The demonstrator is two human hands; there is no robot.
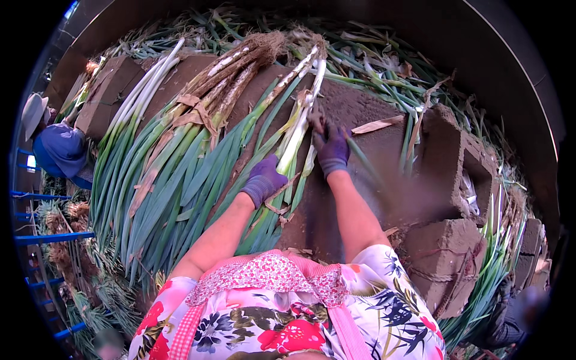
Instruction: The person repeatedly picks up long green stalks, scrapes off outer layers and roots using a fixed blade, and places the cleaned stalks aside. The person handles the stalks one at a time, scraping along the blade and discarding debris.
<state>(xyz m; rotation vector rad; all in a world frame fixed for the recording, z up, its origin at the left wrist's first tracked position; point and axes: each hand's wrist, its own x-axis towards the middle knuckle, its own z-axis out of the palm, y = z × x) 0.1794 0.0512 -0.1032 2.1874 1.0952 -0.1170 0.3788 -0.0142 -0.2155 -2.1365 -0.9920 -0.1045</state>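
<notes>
My left hand [264,176], in a purple glove with a grey cuff, grips a long green onion [294,146] where the white shank turns green. Its roots point away from me and its leaves trail towards my apron. Beside the shank, my gloved right hand [332,146] has soil-darkened fingertips close to the white part. A partly blurred green leaf [363,158] extends from behind that hand; whether the fingers hold it is unclear. To the left lie unpeeled green onions [216,83] with brown skins and bushy roots. Farther left is a group of clean white-shanked onions [146,90].
Onion trimmings [382,76] are heaped beyond the soil-covered work surface [360,103]. A hollow concrete block [443,153] and a cord-wrapped block [443,265] stand at right. Blue metal bars [54,238] and a person in a blue cap [63,146] are at left.
</notes>
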